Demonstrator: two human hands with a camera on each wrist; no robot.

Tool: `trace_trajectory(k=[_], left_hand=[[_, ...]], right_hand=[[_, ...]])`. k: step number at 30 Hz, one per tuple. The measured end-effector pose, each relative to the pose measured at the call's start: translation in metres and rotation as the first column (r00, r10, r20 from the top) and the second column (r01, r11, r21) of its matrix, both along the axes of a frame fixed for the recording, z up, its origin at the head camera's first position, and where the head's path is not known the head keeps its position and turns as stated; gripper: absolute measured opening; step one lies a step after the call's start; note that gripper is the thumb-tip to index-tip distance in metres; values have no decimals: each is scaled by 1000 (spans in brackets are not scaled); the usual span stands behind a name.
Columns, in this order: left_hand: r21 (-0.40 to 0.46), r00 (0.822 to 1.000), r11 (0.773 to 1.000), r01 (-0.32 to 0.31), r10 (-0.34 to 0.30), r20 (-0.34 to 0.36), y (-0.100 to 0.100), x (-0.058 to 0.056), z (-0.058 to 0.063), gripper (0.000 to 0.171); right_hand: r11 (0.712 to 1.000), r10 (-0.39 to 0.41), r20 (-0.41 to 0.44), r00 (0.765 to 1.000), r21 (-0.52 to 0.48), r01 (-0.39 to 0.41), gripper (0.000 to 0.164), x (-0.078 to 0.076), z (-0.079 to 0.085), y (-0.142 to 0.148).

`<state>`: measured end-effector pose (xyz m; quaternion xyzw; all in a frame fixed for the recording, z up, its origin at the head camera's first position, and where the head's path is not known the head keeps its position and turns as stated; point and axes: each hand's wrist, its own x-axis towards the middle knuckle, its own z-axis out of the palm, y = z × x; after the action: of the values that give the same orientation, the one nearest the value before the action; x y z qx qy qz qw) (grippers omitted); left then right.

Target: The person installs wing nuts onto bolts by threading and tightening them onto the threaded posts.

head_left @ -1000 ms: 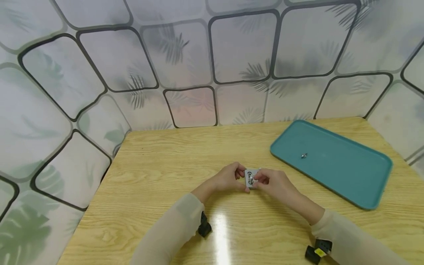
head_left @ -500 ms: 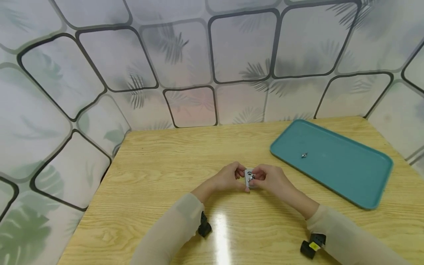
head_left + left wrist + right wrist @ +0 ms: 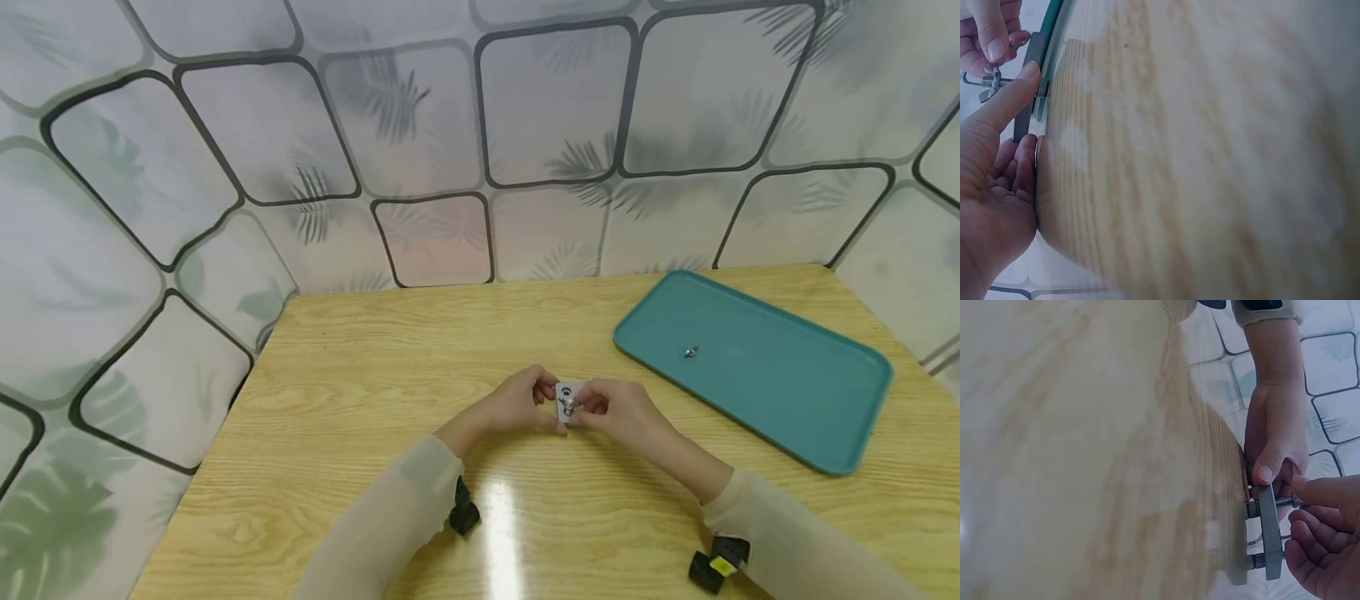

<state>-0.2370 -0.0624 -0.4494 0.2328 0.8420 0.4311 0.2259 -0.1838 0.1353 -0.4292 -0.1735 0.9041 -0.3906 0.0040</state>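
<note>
A small grey metal plate [image 3: 561, 417] stands just above the wooden table, raised on bolt heads that show under it in the right wrist view. My left hand [image 3: 517, 403] grips its left edge, thumb [image 3: 1013, 94] on one side and fingers curled at the other. A threaded bolt rises through the plate, carrying a silver wing nut [image 3: 991, 84]. At that wing nut, my right hand [image 3: 624, 414] pinches with thumb and index finger, the others curled. A thin bent metal piece also shows by the bolt [image 3: 1284, 502]. The right fingers partly cover the plate from above.
A teal tray [image 3: 795, 392] lies to the right on the wooden table [image 3: 360, 375]. On its left part sits a small shiny metal piece [image 3: 691, 352], possibly a wing nut. A patterned curtain-like backdrop [image 3: 427, 125] rises behind the table.
The right hand shifted slightly left and turned at the wing nut, then came back to the right. The wing nut's angle differs. The left hand and plate have stayed nearly still.
</note>
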Motion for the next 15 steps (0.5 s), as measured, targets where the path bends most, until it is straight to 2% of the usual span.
trace_trajectory(k=[6, 10, 15], left_hand=[[4, 1000, 1000, -7, 7, 7, 0, -1, 1, 62], [4, 1000, 1000, -9, 9, 13, 0, 0, 2, 62], [7, 1000, 1000, -8, 8, 15, 0, 1, 1, 62]], right_hand=[[1000, 29, -17, 999, -1, -29, 8, 2, 0, 0], [1000, -18, -3, 1000, 8, 18, 9, 2, 3, 0], [998, -69, 19, 997, 16, 69, 19, 0, 5, -1]])
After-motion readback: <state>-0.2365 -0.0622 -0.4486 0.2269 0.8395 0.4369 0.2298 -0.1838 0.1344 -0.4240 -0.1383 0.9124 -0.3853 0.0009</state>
